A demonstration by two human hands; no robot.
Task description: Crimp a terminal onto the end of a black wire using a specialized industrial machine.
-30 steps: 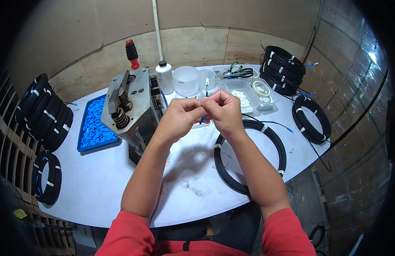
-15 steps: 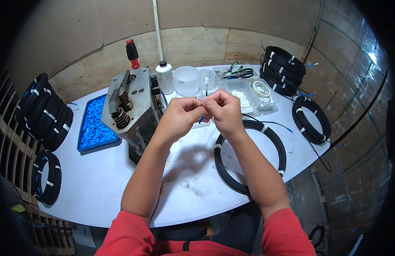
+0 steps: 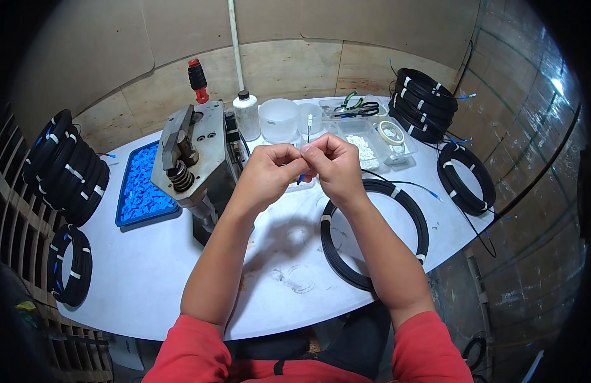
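Observation:
Above the middle of the table, my left hand (image 3: pixel 270 175) and my right hand (image 3: pixel 337 171) meet, with thumbs and fingertips pinched together. A small blue connector piece (image 3: pixel 300 179) pokes out below the fingertips, mostly hidden by them. Just above the fingers rises a slim dark stem with a white tip (image 3: pixel 309 120), which looks like a cable end; whether it joins the blue piece is hidden. Under my right forearm lies a coil of black cable (image 3: pixel 421 220), bound with white ties. Its loose end with a blue tip (image 3: pixel 434 195) rests on the table to the right.
Left of my hands stands a metal press (image 3: pixel 199 150), beside a tray of blue pieces (image 3: pixel 120 220). Behind are a bottle (image 3: pixel 246 115), a round tub (image 3: pixel 278 121), white parts (image 3: pixel 360 147), a tape roll (image 3: pixel 391 133) and scissors (image 3: pixel 356 110). Cable coils (image 3: pixel 423 105) stack at both sides.
Both hands stay in nearly the same place and pinch. The slim white-tipped stem above them has shifted very slightly and looks paler along its shaft.

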